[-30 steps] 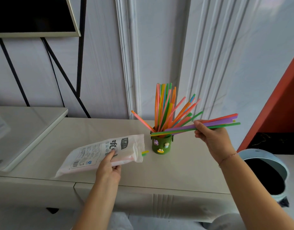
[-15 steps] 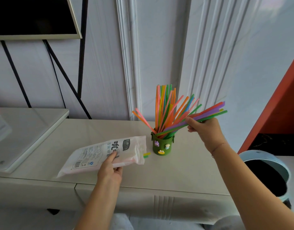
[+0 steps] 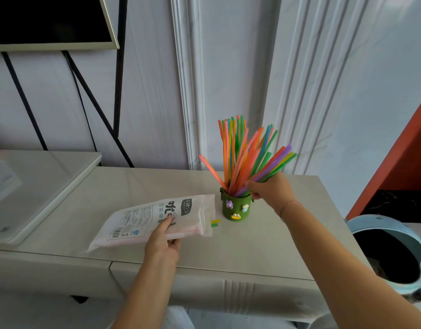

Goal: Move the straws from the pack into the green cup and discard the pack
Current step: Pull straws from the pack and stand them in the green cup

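Observation:
The green cup point(image 3: 236, 207) with small stickers stands on the beige counter point(image 3: 143, 186), filled with several coloured straws point(image 3: 233, 153) fanning upward. My right hand point(image 3: 271, 189) grips a small bunch of straws point(image 3: 277, 160) tilted up to the right, their lower ends inside the cup's mouth. My left hand point(image 3: 163, 238) pinches the white plastic straw pack point(image 3: 157, 218), which lies on the counter left of the cup. A yellow and a green straw tip point(image 3: 215, 223) stick out of the pack's open end.
A light blue bin point(image 3: 392, 245) with a dark inside stands open at the right, below counter level. A raised glass-topped surface point(image 3: 38, 186) sits at the left. A black screen point(image 3: 50, 20) on a black stand is against the white wall.
My right hand has swung the bunch of straws from nearly level to a steeper tilt and lowered it leftward, bringing the ends into the cup. My left hand still holds the pack.

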Tool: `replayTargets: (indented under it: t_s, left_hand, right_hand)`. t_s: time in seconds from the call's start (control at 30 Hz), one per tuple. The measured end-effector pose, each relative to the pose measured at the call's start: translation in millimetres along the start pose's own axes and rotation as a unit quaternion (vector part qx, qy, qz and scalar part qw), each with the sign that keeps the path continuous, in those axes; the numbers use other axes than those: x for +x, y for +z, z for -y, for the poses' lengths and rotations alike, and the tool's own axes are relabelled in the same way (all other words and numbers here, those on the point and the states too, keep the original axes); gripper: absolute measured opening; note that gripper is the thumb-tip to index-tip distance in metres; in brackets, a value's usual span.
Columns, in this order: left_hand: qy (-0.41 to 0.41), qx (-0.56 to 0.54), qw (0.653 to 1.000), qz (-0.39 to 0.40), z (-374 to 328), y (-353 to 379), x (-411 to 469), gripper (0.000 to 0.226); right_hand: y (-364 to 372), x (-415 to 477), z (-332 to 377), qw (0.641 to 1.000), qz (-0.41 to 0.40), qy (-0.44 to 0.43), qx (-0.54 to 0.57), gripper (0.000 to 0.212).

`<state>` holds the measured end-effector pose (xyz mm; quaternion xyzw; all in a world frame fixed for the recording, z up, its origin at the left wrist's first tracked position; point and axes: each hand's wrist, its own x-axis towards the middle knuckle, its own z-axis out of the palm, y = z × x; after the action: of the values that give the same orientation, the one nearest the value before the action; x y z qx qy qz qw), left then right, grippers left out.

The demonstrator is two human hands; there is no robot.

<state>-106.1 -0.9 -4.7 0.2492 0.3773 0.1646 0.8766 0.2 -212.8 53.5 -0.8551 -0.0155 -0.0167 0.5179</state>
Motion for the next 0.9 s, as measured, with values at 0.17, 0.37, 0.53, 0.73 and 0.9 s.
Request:
replayTargets:
  t_s: [0.17, 0.37, 0.53, 0.73, 0.9]
  left_hand:
    - [-0.002, 0.001, 1.000, 0.002, 2, 3, -3, 0.017]
    - [-0.002, -0.002, 1.000, -0.003, 1, -1, -1, 0.018]
    - [-0.006, 0.000, 1.000, 0.001, 1, 0, -1, 0.017]
    - [-0.015, -0.002, 1.000, 0.000, 4, 1, -3, 0.018]
    - [0.001, 0.006, 1.000, -0.005, 5, 1, -6, 0.030]
  right_hand:
    - [8, 1, -4, 1.000, 0.000, 0.027, -0.008, 0.024]
    - [17, -2, -10, 1.000, 0.004, 0.024, 0.010, 0.027]
    - [8, -11, -17, 0.998, -0.033, 0.024, 0.057, 0.030]
    - [6, -18, -19, 0.992, -0.046, -0.001, 0.116, 0.013]
    - [9, -22, -23, 0.987, 0.007, 0.043, 0.154, 0.020]
